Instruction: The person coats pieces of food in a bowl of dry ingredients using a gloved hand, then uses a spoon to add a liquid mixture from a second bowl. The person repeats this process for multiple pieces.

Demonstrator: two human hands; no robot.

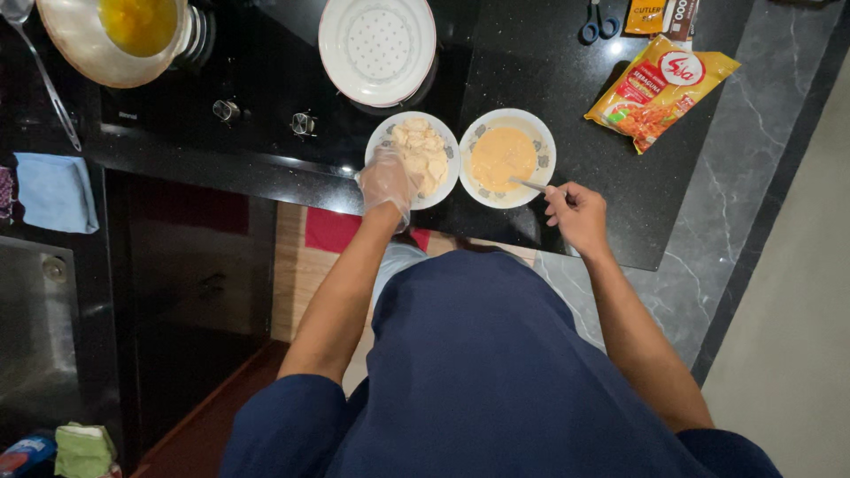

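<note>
Orange batter bowl [503, 159], spoon [529, 185] inside

On the black counter [549, 62]: two patterned bowls side by side, the left bowl [413, 159] holding pale battered pieces, the right bowl [507, 158] an orange batter. The gloved left hand [387, 183] rests on the left bowl's rim; the bare right hand [577, 215] grips a utensil [529, 185] dipped into the batter. Nearby: a white perforated dish [377, 49], a yellow seasoning packet [660, 90], blue-handled scissors [599, 22], and a pan of oil [124, 35].

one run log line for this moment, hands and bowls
left hand: gloved, on pale pieces in left bowl | right hand: holds utensil in batter bowl | pan: yellow liquid
</note>
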